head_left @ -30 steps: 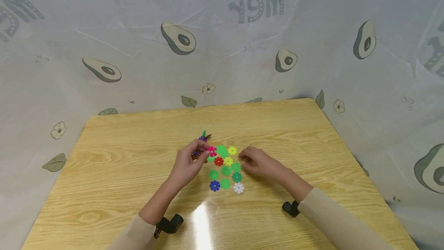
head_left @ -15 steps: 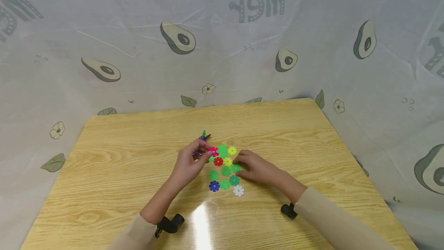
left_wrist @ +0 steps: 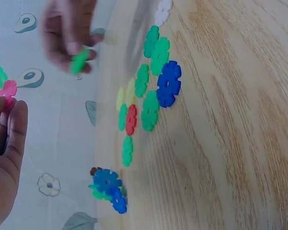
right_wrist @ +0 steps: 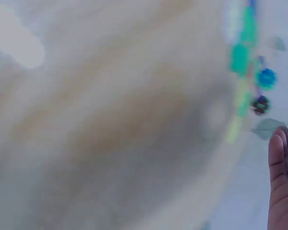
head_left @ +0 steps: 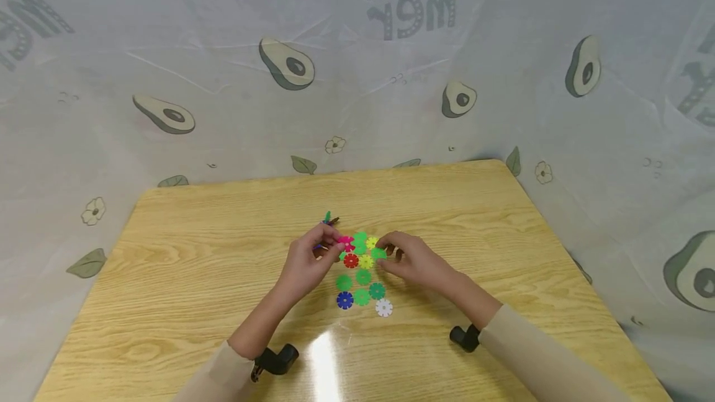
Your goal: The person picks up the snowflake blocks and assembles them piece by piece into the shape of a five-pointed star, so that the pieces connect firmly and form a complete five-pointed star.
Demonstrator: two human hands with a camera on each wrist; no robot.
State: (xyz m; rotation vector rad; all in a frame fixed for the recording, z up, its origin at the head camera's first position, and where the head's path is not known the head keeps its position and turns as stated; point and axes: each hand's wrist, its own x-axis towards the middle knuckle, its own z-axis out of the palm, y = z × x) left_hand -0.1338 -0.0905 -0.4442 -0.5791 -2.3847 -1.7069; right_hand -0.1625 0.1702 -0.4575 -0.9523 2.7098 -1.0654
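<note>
A pink disc [head_left: 346,244] is held in a pinch between the thumb and fingertips of the left hand [head_left: 304,262], the fingers nearly closed on its rim. A paired green disc [left_wrist: 0,75] shows at its edge, apparently slotted to it, though the joint is too small to be made out. By the right hand [head_left: 416,260], a single green disc [head_left: 379,254] is pinched in the same manner, thumb against curled fingers; in the right wrist view only a sliver of it is seen. Both holdings are carried above the middle of the desk [head_left: 223,265], well apart from its left and right edges.

The discs look to be of thin plastic: very light, stiff and not easily broken, perhaps a little slippery on the faces. They are best taken by opposite sides of the notched rim, with a notch left uncovered. Too hard a squeeze could twist the pair apart or let the single disc be flicked away. Loose discs, among them a red disc [head_left: 350,260] and a white disc [head_left: 383,308], are spread flat between the hands; a joined blue cluster [left_wrist: 107,182] is found beyond the left hand, towards the desk's far edge.
</note>
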